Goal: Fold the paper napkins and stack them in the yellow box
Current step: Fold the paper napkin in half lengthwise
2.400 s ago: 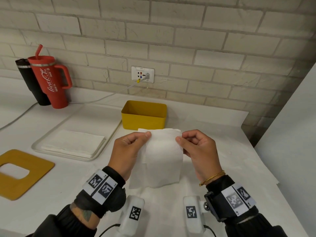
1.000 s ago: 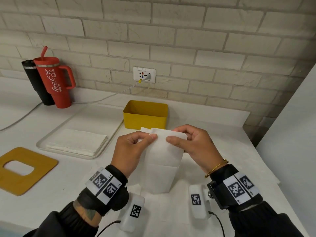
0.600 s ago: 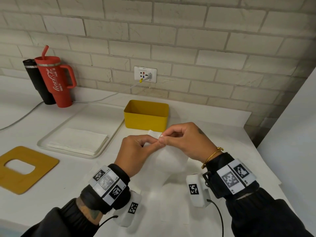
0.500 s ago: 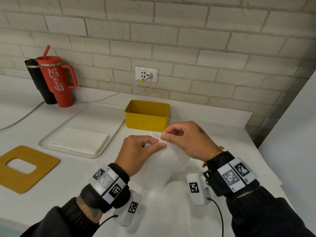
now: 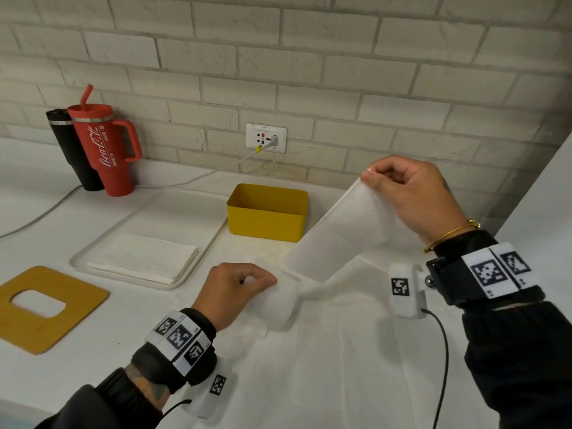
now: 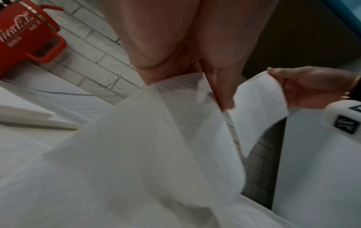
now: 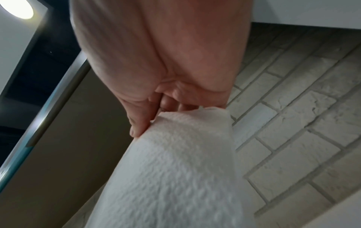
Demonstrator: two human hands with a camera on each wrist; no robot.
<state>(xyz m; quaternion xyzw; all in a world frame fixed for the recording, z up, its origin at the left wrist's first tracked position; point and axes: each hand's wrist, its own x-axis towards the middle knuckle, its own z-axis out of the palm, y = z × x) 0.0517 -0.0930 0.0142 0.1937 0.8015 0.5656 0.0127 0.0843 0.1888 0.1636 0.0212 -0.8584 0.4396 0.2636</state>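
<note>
A box (image 5: 266, 216) is set toward the back of the counter (image 5: 102, 329), just right of a tray (image 5: 130, 218) in which a stack of napkins (image 5: 142, 257) is laid. At the far left against the wall (image 5: 309, 57) a handled tumbler (image 5: 103, 150) is placed in front of a second tumbler (image 5: 71, 150), and a board with a cut-out (image 5: 40, 308) is laid at the near left. One napkin (image 5: 337, 239) is stretched between the left hand (image 5: 230, 294), low before the tray, and the right hand (image 5: 411, 196), raised right of the box.
</note>
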